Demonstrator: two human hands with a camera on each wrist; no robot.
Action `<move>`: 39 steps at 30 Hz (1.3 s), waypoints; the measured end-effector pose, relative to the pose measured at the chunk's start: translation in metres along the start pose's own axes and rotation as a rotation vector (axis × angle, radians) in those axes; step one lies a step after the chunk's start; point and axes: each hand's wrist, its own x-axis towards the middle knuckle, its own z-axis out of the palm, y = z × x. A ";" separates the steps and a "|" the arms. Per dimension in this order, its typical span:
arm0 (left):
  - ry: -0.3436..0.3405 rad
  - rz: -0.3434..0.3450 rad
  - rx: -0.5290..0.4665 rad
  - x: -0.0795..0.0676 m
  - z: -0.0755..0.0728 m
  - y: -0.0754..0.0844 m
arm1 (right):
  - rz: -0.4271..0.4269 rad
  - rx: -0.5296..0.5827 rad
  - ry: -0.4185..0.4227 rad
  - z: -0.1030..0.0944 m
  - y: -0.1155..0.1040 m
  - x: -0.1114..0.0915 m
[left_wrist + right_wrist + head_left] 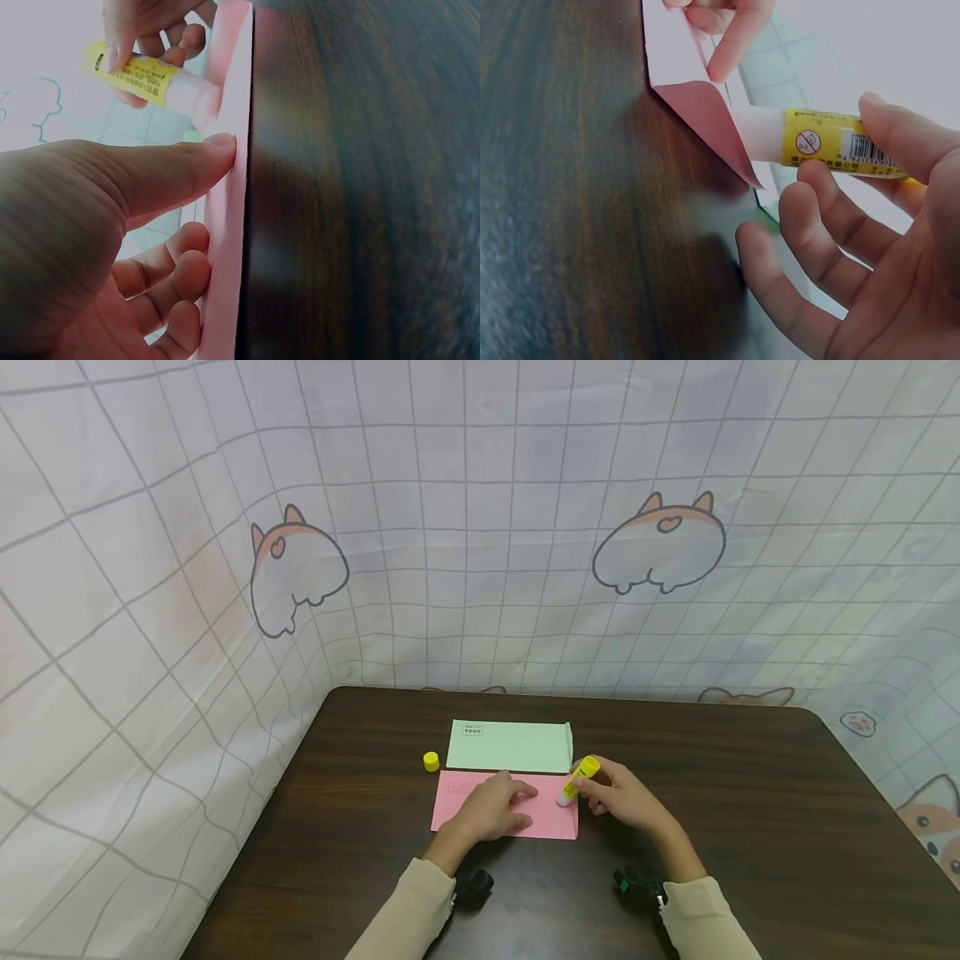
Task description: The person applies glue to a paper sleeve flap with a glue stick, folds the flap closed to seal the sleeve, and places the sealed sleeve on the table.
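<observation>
A pink envelope (551, 827) lies on the table, its right-end flap (709, 124) raised. My left hand (491, 806) rests on the envelope with spread fingers; in the left wrist view its thumb (180, 169) and fingertips touch the paper. Between thumb and fingers, my right hand (626, 795) pinches a yellow glue stick (829, 142). The stick is tilted, its white end down at the envelope's right end, by the flap. In the left wrist view that end of the glue stick (187, 94) meets the pink paper; whether glue is on it cannot be told.
Just beyond the pink envelope lies a light green envelope (517, 747) with a small printed box at its upper left. A yellow cap (431, 762) stands left of both. The dark wooden table (750, 793) ends at a patterned white curtain (487, 568).
</observation>
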 end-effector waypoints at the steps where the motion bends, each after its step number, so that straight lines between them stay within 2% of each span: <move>1: 0.001 -0.001 -0.002 0.000 0.000 0.000 | 0.004 -0.002 0.006 0.000 0.000 0.000; 14: -0.002 -0.008 -0.009 0.000 0.001 -0.001 | 0.033 0.009 0.080 0.003 0.000 0.002; 39: 0.011 0.007 -0.008 -0.002 0.001 0.000 | 0.042 0.003 0.098 0.004 0.001 0.004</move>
